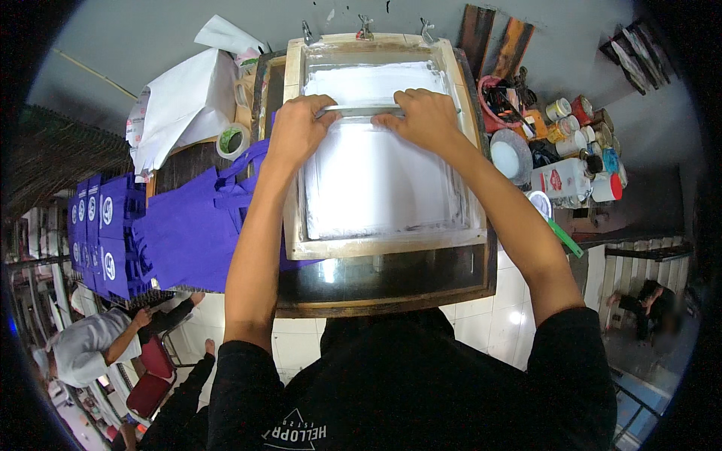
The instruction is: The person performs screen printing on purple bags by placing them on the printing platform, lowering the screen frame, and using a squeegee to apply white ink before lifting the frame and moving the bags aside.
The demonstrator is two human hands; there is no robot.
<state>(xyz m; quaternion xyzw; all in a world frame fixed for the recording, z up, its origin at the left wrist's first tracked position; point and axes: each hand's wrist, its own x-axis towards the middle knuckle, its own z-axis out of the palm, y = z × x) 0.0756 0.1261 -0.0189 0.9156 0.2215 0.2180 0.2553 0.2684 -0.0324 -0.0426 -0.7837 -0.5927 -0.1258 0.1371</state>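
Head view, looking down on a dark work table (pixel 391 282). At centre sits a wooden printing frame (pixel 380 246) with a pale mesh smeared with white ink. Across its upper part, toward twelve o'clock, lies a long grey squeegee (pixel 359 111). The left hand (pixel 299 129) is clamped on its left end, fingers curled over the top; the right hand (pixel 423 116) is clamped on its right end the same way. Both forearms come up from the lower edge.

At three o'clock from the frame stands a cluster of paint cans (pixel 583 124) with red, yellow and white labels, a white bottle (pixel 562 180) with a red round label lying among them, and a round white lid (pixel 511 156). At nine o'clock purple cloth bags (pixel 197 225) spread off the table, with more bags (pixel 101 233) bearing white round marks stacked beyond them. At eleven o'clock lie a large white sheet of paper (pixel 184 101) and a green-cored tape roll (pixel 233 140).

The squeegee's blade is hidden behind the hands, and the bag under the mesh cannot be made out. At seven o'clock another person in a grey shirt (pixel 90 346) is partly cut off by the rim.
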